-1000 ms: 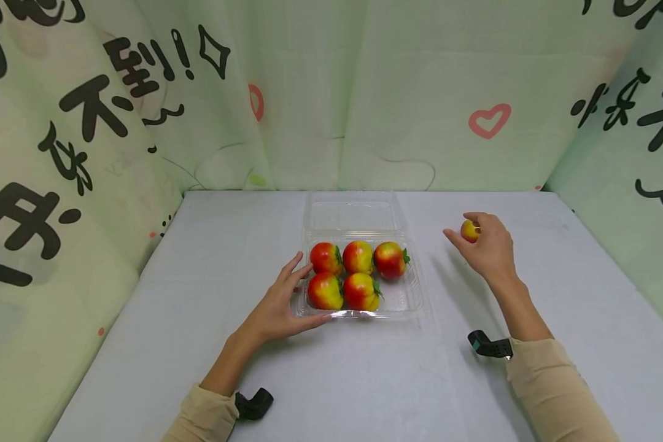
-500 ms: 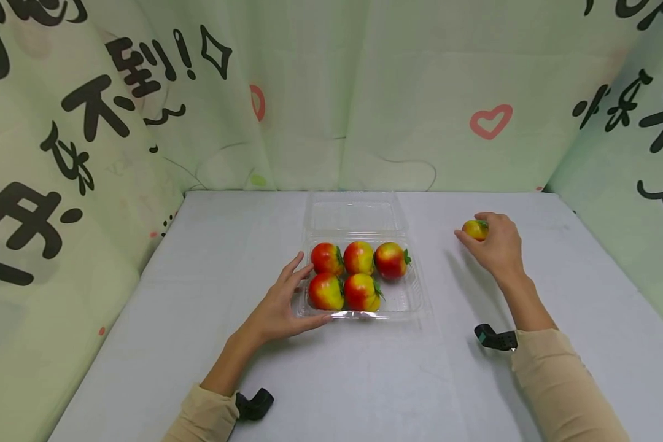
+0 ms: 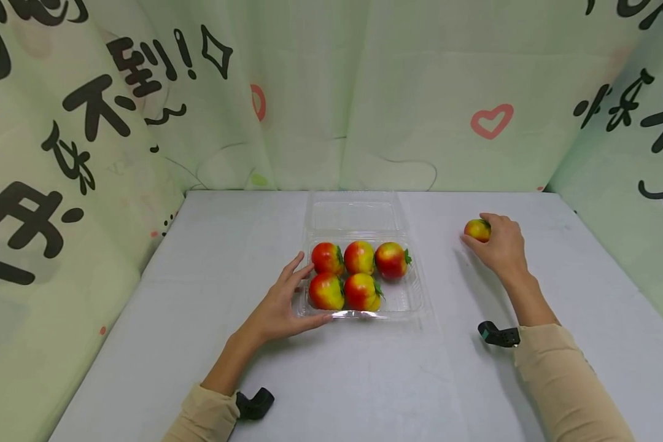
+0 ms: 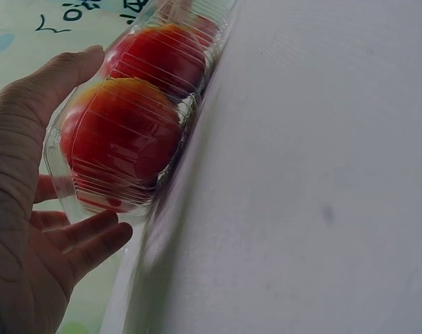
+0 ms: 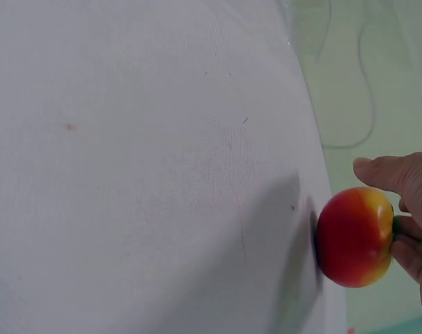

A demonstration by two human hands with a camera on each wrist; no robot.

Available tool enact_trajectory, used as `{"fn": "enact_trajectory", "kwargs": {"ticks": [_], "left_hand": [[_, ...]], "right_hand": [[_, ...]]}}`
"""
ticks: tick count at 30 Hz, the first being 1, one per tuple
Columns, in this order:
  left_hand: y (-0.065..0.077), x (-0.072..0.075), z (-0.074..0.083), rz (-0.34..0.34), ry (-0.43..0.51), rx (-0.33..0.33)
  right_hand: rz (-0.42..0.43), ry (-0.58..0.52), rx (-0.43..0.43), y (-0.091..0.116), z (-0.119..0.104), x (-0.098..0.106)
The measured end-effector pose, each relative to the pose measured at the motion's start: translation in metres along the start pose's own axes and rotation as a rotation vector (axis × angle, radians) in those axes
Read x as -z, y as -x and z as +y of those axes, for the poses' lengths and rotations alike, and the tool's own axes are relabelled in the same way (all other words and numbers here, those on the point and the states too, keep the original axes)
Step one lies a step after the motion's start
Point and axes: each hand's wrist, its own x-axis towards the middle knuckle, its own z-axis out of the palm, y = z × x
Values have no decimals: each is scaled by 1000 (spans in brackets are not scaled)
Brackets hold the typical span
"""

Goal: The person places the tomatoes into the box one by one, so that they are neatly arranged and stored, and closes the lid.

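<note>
A clear plastic clamshell container [image 3: 400, 298] lies on the table, its lid [image 3: 355, 215] folded back. Several round red-and-yellow fruits [image 3: 359, 291] with green tops fill most of it; its front right corner is bare. My left hand [image 3: 279, 313] spans the container's front left corner, fingers at the left side and thumb along the front edge, all fairly straight. At the right, my right hand [image 3: 505, 245] is around another red-and-yellow fruit [image 5: 354, 236] on the table. In the right wrist view the thumb stands apart from that fruit, and the other fingers are by its green end.
The white-covered table [image 3: 364, 380] ends at a pale green curtain [image 3: 420, 92] with black lettering and hearts, which surrounds it on the left, back and right. A black wrist device [image 3: 254, 404] sits on the left forearm, another [image 3: 497, 334] on the right.
My right hand has shifted to the right around the single fruit, and more of that fruit shows now. The left hand, the container and its fruits have stayed where they were.
</note>
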Motion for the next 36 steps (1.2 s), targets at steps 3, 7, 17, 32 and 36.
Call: {"fn": "enact_trajectory", "kwargs": {"ticks": [3, 7, 17, 32, 36], "left_hand": [[-1, 0, 0, 1, -4, 1], [-1, 0, -1, 4, -8, -6], [-1, -1, -2, 5, -4, -10], [0, 0, 0, -1, -2, 2], [0, 0, 0, 1, -6, 4]], "right_hand": [[1, 8, -3, 0, 1, 0], [-12, 11, -47, 1, 2, -1], [23, -16, -92, 5, 8, -5], [80, -36, -99, 13, 11, -6], [119, -64, -76, 16, 8, -6]]}}
